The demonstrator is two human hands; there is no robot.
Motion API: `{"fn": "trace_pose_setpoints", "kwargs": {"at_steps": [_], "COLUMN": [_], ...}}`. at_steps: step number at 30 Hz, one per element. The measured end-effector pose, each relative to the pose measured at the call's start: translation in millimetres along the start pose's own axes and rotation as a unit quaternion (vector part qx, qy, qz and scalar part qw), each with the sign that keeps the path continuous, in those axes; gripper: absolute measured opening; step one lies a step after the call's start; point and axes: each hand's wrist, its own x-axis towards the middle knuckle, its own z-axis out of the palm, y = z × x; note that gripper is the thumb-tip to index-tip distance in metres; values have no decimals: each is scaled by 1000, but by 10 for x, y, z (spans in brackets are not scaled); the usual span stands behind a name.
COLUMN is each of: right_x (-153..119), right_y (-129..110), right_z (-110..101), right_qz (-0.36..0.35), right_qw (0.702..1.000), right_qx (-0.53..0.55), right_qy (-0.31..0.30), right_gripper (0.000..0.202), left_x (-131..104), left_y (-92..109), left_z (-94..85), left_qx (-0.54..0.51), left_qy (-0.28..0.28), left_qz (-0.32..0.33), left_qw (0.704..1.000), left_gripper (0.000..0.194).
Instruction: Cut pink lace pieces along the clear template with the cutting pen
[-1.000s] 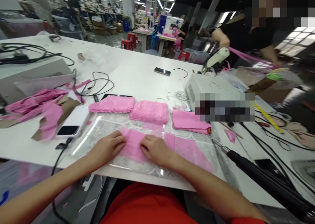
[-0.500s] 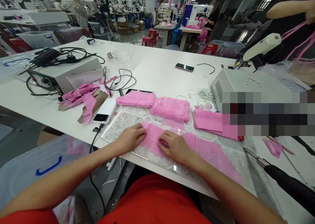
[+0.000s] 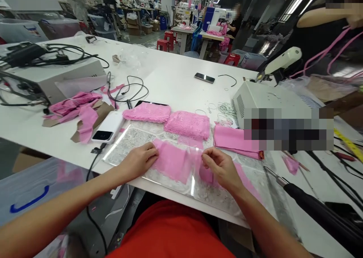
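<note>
A piece of pink fabric [image 3: 171, 162] lies on a clear sheet [image 3: 117, 148] over the front of the white table. My left hand [image 3: 141, 160] is closed, thumb and fingers pinching the fabric's left edge. Farther right, my right hand [image 3: 221, 169] is closed with thumb and forefinger together on a sheer pink part, which looks slightly raised; the exact grip is partly hidden. More sheer pink fabric [image 3: 247, 182] extends past the right wrist. Just beyond the hands sit two folded stacks of pink lace [image 3: 147, 112] and pink lace fabric [image 3: 187, 125].
Folded pink cloth [image 3: 229, 137] lies beside a pale machine box [image 3: 272, 99] at right. A black-handled hot tool [image 3: 309, 201] points inward at front right. A white power bank [image 3: 108, 127], pink scraps [image 3: 76, 106] and a cabled box [image 3: 61, 80] occupy the left. A phone [image 3: 204, 77] lies farther back.
My right hand has moved right, away from my left hand, opening a gap with pink fabric between them. My left hand stays at the fabric's left edge. The view has shifted slightly.
</note>
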Motion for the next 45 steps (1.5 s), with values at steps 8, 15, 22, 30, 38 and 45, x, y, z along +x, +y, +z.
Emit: {"fn": "trace_pose_setpoints", "kwargs": {"at_steps": [8,15,22,30,38,45], "right_x": [-579,-757,-653,-624,-727,-833], "right_y": [395,556,452,489,618,595], "right_z": [-706,-801,-747,-775,-848,-847], "right_qz": [95,112,94,101,119,94], "right_qw": [953,930,933,912,903,917], "right_qx": [95,85,126,179,150,32], "right_qy": [273,339,324,354,385,386], "right_gripper": [26,30,32,35,37,30], "left_x": [96,552,1008,1522,1528,990], "left_y": [73,816,1341,1485,1549,1229], "left_z": [-148,116,486,596,547,600], "left_qx": [87,-33,-116,-157,-155,-17], "left_qy": [-27,-107,-162,-138,-88,-88], "left_qz": [61,196,80,59,132,348], "left_qw": [994,974,977,976,975,933], "left_gripper": [32,27,44,13,12,24]}}
